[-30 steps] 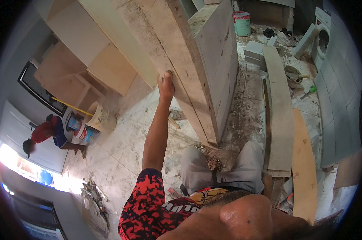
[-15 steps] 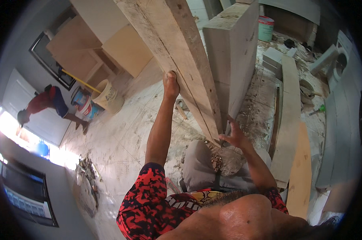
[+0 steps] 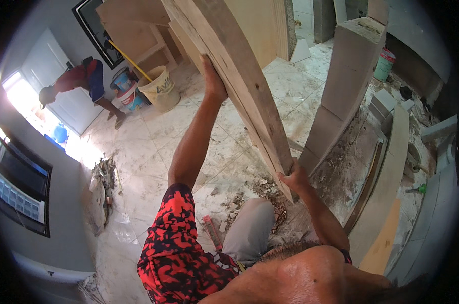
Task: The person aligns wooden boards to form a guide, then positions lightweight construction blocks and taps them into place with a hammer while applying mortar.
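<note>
A long, thick wooden beam (image 3: 244, 83) with a groove or seam along its side slants through the middle of the head view, its top cut off by the upper edge. My left hand (image 3: 215, 83) is closed on its left side higher up, thumb lying along the wood. Lower down, my right hand (image 3: 296, 178) grips the right side close to the beam's bottom end. That end hangs over rubble (image 3: 262, 192) by my bent knee. To the right of the beam, with a gap between them, stands a narrow wall of grey blocks (image 3: 341, 83).
A co-worker (image 3: 82, 83) bends over by the bright doorway at far left. Buckets (image 3: 161, 91) stand near them. A red level-like tool (image 3: 212, 230) lies beside my knee. Debris (image 3: 102, 187) is heaped by the left wall; planks (image 3: 386, 177) and loose blocks (image 3: 381, 106) lie at right.
The beam has come away from the block wall, leaving a gap. My right hand, fingers spread beside the lower end before, now grips it. My view has swung rightward relative to the beam's surroundings.
</note>
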The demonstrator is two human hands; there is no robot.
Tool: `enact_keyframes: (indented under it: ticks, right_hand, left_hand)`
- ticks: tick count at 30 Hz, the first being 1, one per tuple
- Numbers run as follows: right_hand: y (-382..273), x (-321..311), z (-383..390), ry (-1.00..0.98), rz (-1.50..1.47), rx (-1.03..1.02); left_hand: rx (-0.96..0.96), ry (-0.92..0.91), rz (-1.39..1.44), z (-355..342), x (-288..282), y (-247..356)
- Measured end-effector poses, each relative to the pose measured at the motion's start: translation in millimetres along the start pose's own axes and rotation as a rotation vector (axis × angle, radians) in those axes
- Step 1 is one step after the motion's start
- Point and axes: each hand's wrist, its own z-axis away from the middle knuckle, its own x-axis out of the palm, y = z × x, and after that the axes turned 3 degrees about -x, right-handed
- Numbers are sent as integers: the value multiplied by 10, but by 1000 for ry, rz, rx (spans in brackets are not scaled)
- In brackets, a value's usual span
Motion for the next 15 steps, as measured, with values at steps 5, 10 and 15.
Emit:
enact_keyframes:
  ticks: [5, 10, 15]
  right_hand:
    - [-634, -618, 74, -111, 278, 7]
    - [-882, -923, 378, 0, 308, -98]
    - [-1141, -1298, 779, -41, 399, -56]
  left_hand:
    - [81, 36, 39, -162, -226, 86]
    - [69, 8, 138, 22, -525, -241]
    - [-99, 70, 329, 516, -748, -792]
